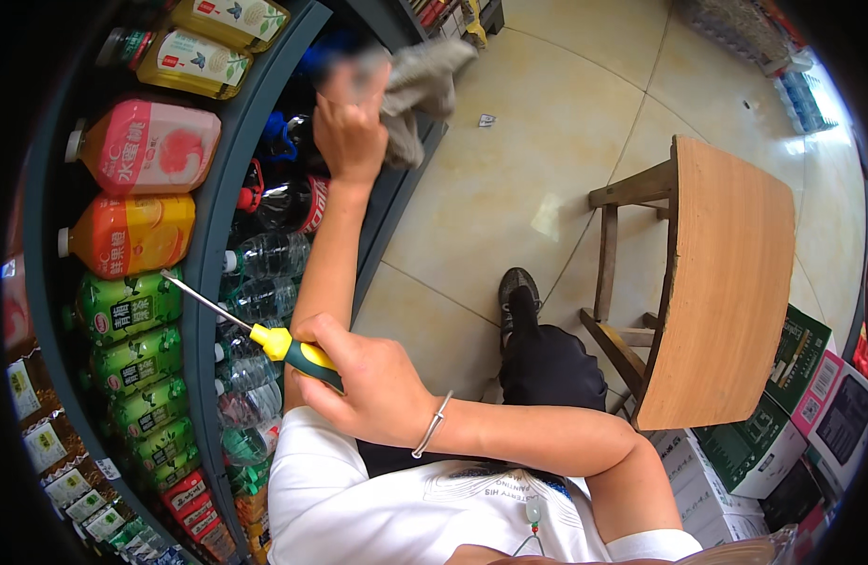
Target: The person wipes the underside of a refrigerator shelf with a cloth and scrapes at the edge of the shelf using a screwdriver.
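Observation:
My right hand (363, 377) is closed round the yellow and dark green handle of a screwdriver (275, 343). Its thin metal shaft points up and left, and the tip appears in front of the orange juice bottle (142, 231) and the green-labelled bottles (130, 306). My left arm reaches forward along the shelf, passing under the right hand in the picture. At its end my left hand (351, 137) is closed on a crumpled grey-beige cloth (420, 89), which hangs out to the right. A blur covers part of its fingers.
Dark shelf uprights (208, 207) stand at left, with drink bottles packed on the shelves, including dark cola bottles (288, 198) and clear water bottles (274, 254). A wooden stool (726, 282) stands on the tiled floor (509, 188) at right. Boxes (749, 443) are stacked behind it.

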Motion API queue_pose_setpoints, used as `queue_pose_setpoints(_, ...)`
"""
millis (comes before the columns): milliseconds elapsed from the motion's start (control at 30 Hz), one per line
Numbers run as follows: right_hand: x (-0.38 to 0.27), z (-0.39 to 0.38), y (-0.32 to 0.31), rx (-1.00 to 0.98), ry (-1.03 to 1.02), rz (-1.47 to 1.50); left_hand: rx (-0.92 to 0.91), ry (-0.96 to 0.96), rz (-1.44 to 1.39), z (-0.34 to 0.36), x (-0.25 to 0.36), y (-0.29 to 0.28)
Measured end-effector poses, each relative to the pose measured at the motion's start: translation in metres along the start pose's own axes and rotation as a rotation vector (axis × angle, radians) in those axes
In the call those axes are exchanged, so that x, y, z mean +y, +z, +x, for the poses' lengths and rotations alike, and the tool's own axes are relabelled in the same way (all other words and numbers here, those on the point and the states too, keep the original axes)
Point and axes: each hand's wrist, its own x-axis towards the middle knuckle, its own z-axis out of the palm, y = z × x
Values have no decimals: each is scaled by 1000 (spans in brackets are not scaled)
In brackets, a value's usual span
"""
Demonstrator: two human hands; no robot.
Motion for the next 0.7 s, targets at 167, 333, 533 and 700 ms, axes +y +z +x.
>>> queue_pose_setpoints(167, -7, 0, 3, 18, -23, -8, -356, -92, 105, -56, -15, 57)
queue_pose_setpoints(333, -11, -3, 13, 34, -56, 67, -815, -368, 48, -220, -8, 61)
queue_pose_setpoints(533, -10, -5, 7, 27, -35, 30, -867, -250, 63, -299, -13, 1)
queue_pose_setpoints(700, -4, -6, 31, 10, -64, -12, -1078, -300, 182, -365, -9, -79)
